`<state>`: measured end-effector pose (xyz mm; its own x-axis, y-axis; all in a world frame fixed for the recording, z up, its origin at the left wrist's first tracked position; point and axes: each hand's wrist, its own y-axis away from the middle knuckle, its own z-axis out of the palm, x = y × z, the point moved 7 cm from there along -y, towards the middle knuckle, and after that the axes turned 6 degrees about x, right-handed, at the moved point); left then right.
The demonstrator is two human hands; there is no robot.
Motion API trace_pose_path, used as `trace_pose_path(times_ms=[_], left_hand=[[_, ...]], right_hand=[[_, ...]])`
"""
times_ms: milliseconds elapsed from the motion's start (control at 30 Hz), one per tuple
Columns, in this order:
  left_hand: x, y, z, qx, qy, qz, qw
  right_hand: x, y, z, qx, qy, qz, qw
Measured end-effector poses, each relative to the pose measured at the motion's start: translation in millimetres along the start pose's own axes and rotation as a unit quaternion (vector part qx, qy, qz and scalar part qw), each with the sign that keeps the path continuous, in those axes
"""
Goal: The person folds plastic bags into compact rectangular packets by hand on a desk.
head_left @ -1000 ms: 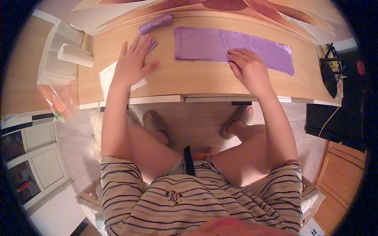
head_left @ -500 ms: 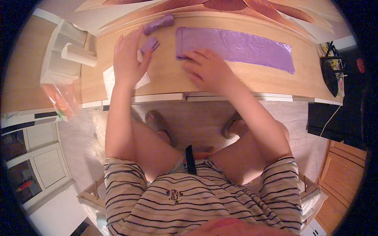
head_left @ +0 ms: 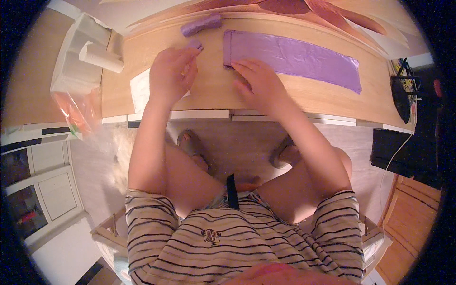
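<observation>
A long purple plastic bag [head_left: 294, 56], folded into a flat strip, lies along the desk to the right. The fingertips of my right hand [head_left: 260, 85] rest at its near left corner, with the thumb apart below them. My left hand [head_left: 172, 75] has its fingers curled, and the fingertips close on a small purple plastic roll [head_left: 194, 44], which they partly cover. Behind it, near the back edge of the desk, lies a larger purple roll [head_left: 201, 25].
A sheet of white paper [head_left: 139, 90] lies partly under my left arm. At the left stand a white tissue pack [head_left: 78, 45] and a white paper roll [head_left: 100, 57], above a clear orange-tinted bag [head_left: 76, 109]. Dark items with cables [head_left: 403, 83] stand at the right end.
My left hand has drawn back and curled its fingers at the small roll. My right fingers have come to the bag's near left corner. The whole view has shifted slightly.
</observation>
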<state>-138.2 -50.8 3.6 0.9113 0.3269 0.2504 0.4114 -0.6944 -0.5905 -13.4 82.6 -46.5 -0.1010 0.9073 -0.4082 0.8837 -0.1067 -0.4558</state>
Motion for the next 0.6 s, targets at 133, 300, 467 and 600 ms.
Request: trace_pose_path(times_ms=[133, 300, 467, 600], left_hand=[[3, 9, 16, 0.049, 0.009, 0.055, 0.997], [26, 6, 50, -0.038, 0.076, 0.080, 0.993], [29, 1, 59, -0.043, 0.061, 0.120, 0.990], [25, -1, 65, -0.047, 0.064, 0.097, 0.992]], right_hand=[[1, -5, -6, 0.036, -0.027, 0.017, 0.999], [17, -12, -5, 0.066, 0.007, 0.055, 0.996], [24, -19, 0, 0.062, 0.022, 0.053, 0.996], [23, -23, 2, 0.055, 0.035, 0.045, 0.997]])
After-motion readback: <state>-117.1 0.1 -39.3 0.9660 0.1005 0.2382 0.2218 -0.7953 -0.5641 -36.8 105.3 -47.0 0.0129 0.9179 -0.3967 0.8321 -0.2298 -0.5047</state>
